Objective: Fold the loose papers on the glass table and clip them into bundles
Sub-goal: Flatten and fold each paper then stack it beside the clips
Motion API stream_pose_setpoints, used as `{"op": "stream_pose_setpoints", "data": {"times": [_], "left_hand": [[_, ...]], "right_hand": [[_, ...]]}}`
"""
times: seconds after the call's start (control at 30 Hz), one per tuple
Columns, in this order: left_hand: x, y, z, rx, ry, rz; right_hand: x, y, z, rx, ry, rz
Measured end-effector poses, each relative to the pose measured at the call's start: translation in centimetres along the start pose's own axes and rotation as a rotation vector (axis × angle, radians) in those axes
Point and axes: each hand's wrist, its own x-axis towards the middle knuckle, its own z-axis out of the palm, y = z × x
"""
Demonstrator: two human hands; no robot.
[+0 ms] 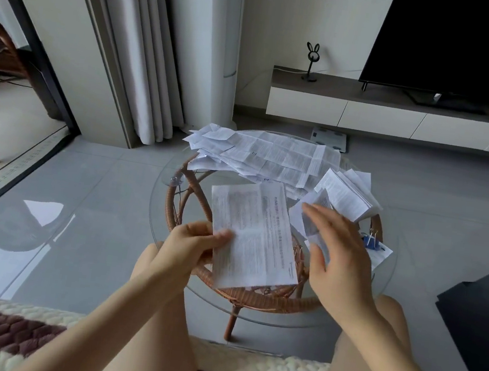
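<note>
folded sheet held over the glass bench, right hand spread beside it

the left hand (196, 244) pinches one folded sheet (256, 233) at its left edge, thumb on top and the other fingers curled beneath, holding it at the centre of the frame above the round glass bench (282, 321). the sheet is a long rectangle; its long axis runs from the lower centre up and slightly to the left, so the far short edge points toward the loose papers (259, 156), and the printed face is up.

the right hand (342, 259) hangs just right of the sheet, fingers straight and spread, gripping nothing. it is motion-blurred, and whether it touches the small paper beneath it cannot be told.

by count: one sheet in hand; one sprawling heap of unfolded loose papers across the upper part of the bench, too overlapped to number; one stack of folded papers (350, 195) to the right of centre, leaning; one blue binder clip (370, 239) on a bundle at the right rim, partly hidden behind the right hand.
</note>
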Motion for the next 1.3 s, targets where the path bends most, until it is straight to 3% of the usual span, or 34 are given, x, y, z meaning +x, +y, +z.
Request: {"op": "stream_pose_setpoints", "data": {"times": [0.1,0.2,0.33,0.43,0.53,0.63,0.7,0.77,0.83,1.0,1.17,1.3], "left_hand": [[1.1,-0.2,-0.9,-0.119,-0.083,-0.281],[1.7,-1.5,-1.4,-0.02,-0.066,-0.363],[1.7,-2.8,-1.5,0.094,-0.028,-0.374],[1.4,-3.3,-1.8,0.176,-0.028,-0.372],[0.8,-3.9,-2.2,0.335,0.026,-0.262],[0.3,-4.6,-3.3,0.883,0.123,0.262],[0.6,-5.2,-4.4,1.155,-0.032,0.523],[0.9,-5.8,-5.1,1.194,-0.179,0.55],[0.9,-6.0,-5.0,1.119,-0.182,0.559],[0.9,-6.7,-3.6,0.967,0.078,0.554],[1.6,-7.7,-3.3,0.921,0.184,0.492],[1.7,-8.4,-2.5,0.911,0.314,0.482]], "right_hand": [[-1.2,1.2,1.3,-0.111,-0.16,-0.215],[-2.6,2.0,2.8,-0.033,-0.263,-0.311],[-3.3,2.5,3.8,0.26,-0.303,-0.144],[-4.6,3.1,4.6,0.323,-0.393,-0.004],[-5.5,3.2,4.8,0.365,-0.427,0.072],[-5.6,3.2,5.0,0.401,-0.414,0.108],[-5.5,3.1,5.0,0.381,-0.397,0.107],[-5.3,2.6,5.0,0.305,-0.347,0.103],[-5.1,2.0,5.4,0.184,-0.297,0.129],[-5.3,0.9,6.6,0.135,-0.215,0.231],[-5.0,0.1,7.4,0.085,-0.077,0.375],[-4.9,-0.2,7.9,0.069,-0.116,0.415]]}}
